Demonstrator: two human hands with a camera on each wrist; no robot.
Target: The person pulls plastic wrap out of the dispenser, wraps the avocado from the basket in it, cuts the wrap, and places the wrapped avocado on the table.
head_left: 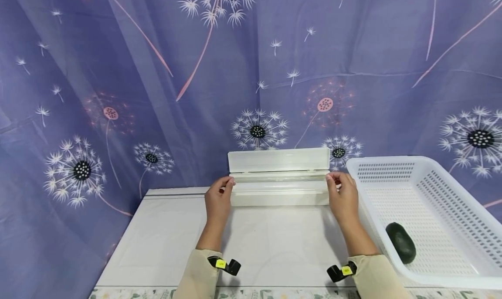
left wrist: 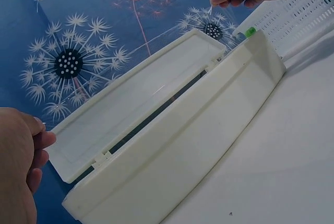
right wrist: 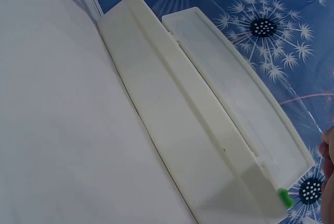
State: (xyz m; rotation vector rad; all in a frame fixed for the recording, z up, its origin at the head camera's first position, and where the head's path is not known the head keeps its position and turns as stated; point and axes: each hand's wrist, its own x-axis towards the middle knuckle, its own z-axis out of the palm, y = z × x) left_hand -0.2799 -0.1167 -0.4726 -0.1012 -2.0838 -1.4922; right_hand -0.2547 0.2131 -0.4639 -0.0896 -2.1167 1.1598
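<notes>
A long cream-white cling film dispenser [head_left: 279, 198] lies on the white tabletop, its hinged lid [head_left: 279, 159] raised at the back. Above it, a sheet of clear cling film [right wrist: 301, 102] is stretched between the two hands. My left hand [head_left: 218, 198] pinches one corner between thumb and fingers at the dispenser's left end. At the other end, my right hand [head_left: 344, 198] pinches the opposite corner. The film is nearly invisible; its taut edge shows as a thin bright line in both wrist views. A small green piece [left wrist: 250, 32] sits at the dispenser's right end.
To the right stands a white perforated plastic basket [head_left: 443, 273], close to the right forearm. Inside it lies a dark green oblong vegetable [head_left: 401, 243]. A purple dandelion-print curtain [head_left: 188, 129] hangs right behind the table [head_left: 164, 238].
</notes>
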